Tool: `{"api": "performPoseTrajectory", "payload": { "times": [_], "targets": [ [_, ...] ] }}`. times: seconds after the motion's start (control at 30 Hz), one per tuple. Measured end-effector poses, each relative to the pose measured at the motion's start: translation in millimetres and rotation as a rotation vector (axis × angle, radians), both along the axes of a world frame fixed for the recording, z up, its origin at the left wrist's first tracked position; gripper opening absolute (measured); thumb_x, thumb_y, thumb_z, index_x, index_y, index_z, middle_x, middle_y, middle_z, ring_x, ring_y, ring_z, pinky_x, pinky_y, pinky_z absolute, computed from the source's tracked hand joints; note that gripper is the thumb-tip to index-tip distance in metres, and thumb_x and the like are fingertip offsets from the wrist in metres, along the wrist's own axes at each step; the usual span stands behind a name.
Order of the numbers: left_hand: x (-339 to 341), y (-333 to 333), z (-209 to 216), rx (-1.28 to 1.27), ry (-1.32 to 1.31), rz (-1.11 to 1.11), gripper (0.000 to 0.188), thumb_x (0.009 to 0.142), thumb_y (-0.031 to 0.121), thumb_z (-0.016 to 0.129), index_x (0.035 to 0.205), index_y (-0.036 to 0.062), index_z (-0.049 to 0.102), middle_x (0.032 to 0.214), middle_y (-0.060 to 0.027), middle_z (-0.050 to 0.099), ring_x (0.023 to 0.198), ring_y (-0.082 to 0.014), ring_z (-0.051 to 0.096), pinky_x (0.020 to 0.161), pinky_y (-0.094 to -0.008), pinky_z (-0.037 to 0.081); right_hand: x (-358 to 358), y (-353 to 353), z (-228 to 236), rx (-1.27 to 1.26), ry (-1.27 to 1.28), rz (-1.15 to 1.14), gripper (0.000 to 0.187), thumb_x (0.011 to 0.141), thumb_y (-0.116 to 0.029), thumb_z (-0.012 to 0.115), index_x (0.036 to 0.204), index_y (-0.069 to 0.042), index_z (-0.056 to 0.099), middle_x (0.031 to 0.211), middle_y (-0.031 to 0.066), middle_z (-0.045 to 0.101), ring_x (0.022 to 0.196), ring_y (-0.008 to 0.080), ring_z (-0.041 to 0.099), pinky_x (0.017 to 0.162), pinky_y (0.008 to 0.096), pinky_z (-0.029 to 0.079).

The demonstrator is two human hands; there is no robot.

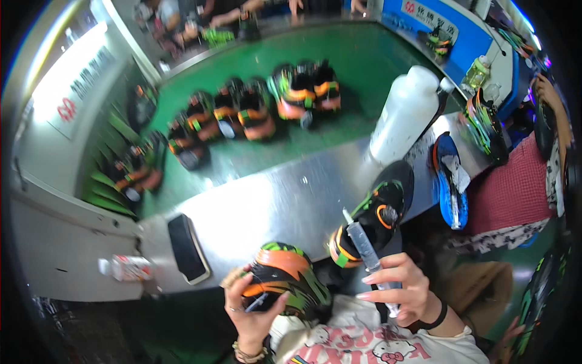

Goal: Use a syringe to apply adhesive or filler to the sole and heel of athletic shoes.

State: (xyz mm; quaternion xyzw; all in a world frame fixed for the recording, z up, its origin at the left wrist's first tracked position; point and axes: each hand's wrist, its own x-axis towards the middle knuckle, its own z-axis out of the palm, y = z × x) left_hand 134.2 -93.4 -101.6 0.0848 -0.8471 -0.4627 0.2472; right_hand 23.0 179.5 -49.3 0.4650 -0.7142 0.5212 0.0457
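Observation:
My left hand [253, 310] is closed around a black, orange and green shoe [288, 273], held close to my body at the near side of the metal ledge. In my right hand [400, 286] is a clear plastic syringe [362, 241], gripped around its lower part with the nozzle tilted up and to the left. Behind the syringe lies a second shoe [387, 200], black with orange and green trim, at the ledge's near edge; the syringe partly covers it. The syringe's tip is apart from the shoe in my left hand.
Across the metal ledge [267, 188] runs a green conveyor belt [357, 54] carrying several shoes [251, 112]. A white plastic jug [405, 112], a phone [187, 249] and a small bottle [126, 268] are on the ledge. At right are a blue sole [451, 182] and a co-worker's checked red clothing [506, 188].

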Motion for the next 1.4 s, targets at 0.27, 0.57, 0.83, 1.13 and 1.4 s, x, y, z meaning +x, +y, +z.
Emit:
{"api": "performPoseTrajectory", "payload": {
  "times": [0.27,0.57,0.83,1.13,1.4],
  "targets": [
    [-15,3,112,0.331,0.179,-0.052,0.075,0.062,-0.004,0.085,0.124,0.0029,0.043,0.129,-0.0167,0.049,0.116,-0.0226,0.053,0.098,-0.0353,0.048,8,-22,36,0.098,0.377,-0.141,0.049,0.088,-0.047,0.060,0.123,-0.013,0.065,0.115,0.0077,0.055,0.099,0.0296,0.050,0.084,0.0398,0.048],
    [-39,21,150,0.269,0.128,-0.288,0.077,0.058,-0.004,0.086,0.123,-0.0006,0.045,0.120,-0.0134,0.056,0.108,-0.0203,0.058,0.093,-0.0335,0.050,3,-33,61,0.072,0.559,-0.361,0.062,0.092,-0.063,0.042,0.125,-0.016,0.065,0.112,0.0090,0.051,0.099,0.0326,0.046,0.087,0.0435,0.045],
    [-63,30,162,0.420,0.127,-0.320,0.082,0.061,-0.008,0.082,0.131,0.0007,0.039,0.125,-0.0183,0.053,0.107,-0.0224,0.060,0.091,-0.0338,0.052,-8,-15,71,-0.005,0.531,-0.434,0.061,0.088,-0.060,0.053,0.120,-0.010,0.066,0.111,0.0112,0.053,0.095,0.0323,0.048,0.082,0.0414,0.045],
    [-74,43,160,0.385,0.093,-0.326,0.084,0.058,-0.009,0.081,0.130,0.0004,0.039,0.124,-0.0174,0.054,0.110,-0.0233,0.059,0.093,-0.0347,0.050,-14,-23,71,0.077,0.613,-0.459,0.068,0.087,-0.070,0.042,0.116,-0.016,0.071,0.112,0.0087,0.052,0.099,0.0314,0.045,0.087,0.0420,0.044],
    [-76,49,159,0.371,0.062,-0.397,0.076,0.060,-0.008,0.084,0.124,-0.0007,0.044,0.123,-0.0144,0.053,0.110,-0.0206,0.058,0.092,-0.0332,0.051,-4,-16,71,0.016,0.593,-0.451,0.061,0.079,-0.059,0.066,0.095,0.000,0.069,0.116,0.0089,0.056,0.099,0.0340,0.049,0.080,0.0455,0.047]
  ]
}}
